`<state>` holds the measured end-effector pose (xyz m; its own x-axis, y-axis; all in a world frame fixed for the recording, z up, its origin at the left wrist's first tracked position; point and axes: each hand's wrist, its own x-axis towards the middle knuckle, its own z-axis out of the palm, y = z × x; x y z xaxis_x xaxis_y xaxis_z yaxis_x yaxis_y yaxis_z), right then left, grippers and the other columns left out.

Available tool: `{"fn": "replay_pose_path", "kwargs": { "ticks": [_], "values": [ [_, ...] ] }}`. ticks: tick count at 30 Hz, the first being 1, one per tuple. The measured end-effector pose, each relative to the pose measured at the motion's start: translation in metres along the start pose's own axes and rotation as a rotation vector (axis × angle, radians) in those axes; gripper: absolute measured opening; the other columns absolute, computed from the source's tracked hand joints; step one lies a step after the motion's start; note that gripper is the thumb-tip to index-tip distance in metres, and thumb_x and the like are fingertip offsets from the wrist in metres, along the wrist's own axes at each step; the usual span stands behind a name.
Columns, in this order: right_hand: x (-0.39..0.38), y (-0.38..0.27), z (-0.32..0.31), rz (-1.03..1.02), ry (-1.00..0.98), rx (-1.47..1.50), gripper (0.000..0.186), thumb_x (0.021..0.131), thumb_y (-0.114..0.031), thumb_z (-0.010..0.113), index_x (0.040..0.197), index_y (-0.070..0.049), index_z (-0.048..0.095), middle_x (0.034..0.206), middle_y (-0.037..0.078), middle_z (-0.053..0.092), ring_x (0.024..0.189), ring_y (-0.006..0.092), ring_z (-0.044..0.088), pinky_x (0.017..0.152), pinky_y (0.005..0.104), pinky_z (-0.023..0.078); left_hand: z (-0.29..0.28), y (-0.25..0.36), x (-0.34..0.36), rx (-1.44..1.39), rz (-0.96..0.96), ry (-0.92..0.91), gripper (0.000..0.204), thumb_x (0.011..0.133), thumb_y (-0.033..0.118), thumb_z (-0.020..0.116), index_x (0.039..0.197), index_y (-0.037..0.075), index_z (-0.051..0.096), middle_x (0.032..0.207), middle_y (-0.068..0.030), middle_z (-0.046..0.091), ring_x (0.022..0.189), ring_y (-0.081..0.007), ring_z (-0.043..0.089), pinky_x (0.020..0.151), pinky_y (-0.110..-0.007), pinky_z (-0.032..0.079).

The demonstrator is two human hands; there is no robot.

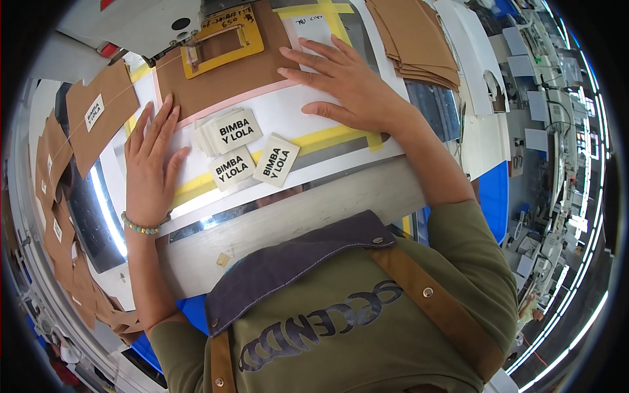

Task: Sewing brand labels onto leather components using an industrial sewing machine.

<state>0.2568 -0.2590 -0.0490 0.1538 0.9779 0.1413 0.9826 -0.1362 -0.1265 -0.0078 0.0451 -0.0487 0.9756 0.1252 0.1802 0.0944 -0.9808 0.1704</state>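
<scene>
My left hand, with a beaded bracelet at the wrist, lies flat on the white board, fingertips by the left edge of a brown fabric panel. My right hand is spread, its fingertips at the panel's right edge and the white card beside it. Neither hand grips anything. On the panel sits a yellow template frame with a rectangular window, close to the sewing machine head. Between my hands, a small stack of cream labels with black print lies beside two loose labels, one of them tilted.
Labelled brown pieces lie to the left, with more hanging down in a pile. A stack of brown panels rests at the far right. Yellow tape borders the white board. A blue bin stands below the table's right side.
</scene>
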Motion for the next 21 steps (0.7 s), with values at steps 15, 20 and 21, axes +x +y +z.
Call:
{"fn": "replay_pose_path", "kwargs": {
  "ticks": [15,20,21],
  "values": [
    [0.0018,-0.0032,0.0015,0.021,0.067,0.004,0.074,0.109,-0.061,0.049,0.169,-0.018,0.040,0.177,0.003,0.035,0.164,0.0313,0.027,0.136,0.0565,0.015,-0.0009,0.0001,-0.0010,0.018,0.022,0.011,0.063,0.104,0.033,0.064,0.164,0.015,0.050,0.171,-0.0011,0.047,0.161,-0.0336,0.035,0.132,-0.051,0.025],
    [0.0013,-0.0022,0.0003,0.012,0.027,-0.024,0.073,0.109,-0.063,0.048,0.167,-0.018,0.044,0.177,0.003,0.034,0.164,0.0315,0.027,0.135,0.0571,0.015,-0.0002,-0.0003,0.0003,0.007,0.022,0.009,0.065,0.104,0.032,0.065,0.164,0.015,0.049,0.171,-0.0019,0.047,0.160,-0.0333,0.035,0.132,-0.051,0.026],
    [0.0012,-0.0024,0.0002,0.016,0.016,-0.031,0.073,0.109,-0.064,0.048,0.166,-0.019,0.045,0.177,0.003,0.034,0.164,0.0314,0.027,0.135,0.0576,0.015,-0.0003,-0.0003,0.0002,0.007,0.022,0.009,0.065,0.104,0.032,0.065,0.164,0.015,0.049,0.171,-0.0019,0.047,0.160,-0.0333,0.035,0.132,-0.051,0.026]
  ]
}}
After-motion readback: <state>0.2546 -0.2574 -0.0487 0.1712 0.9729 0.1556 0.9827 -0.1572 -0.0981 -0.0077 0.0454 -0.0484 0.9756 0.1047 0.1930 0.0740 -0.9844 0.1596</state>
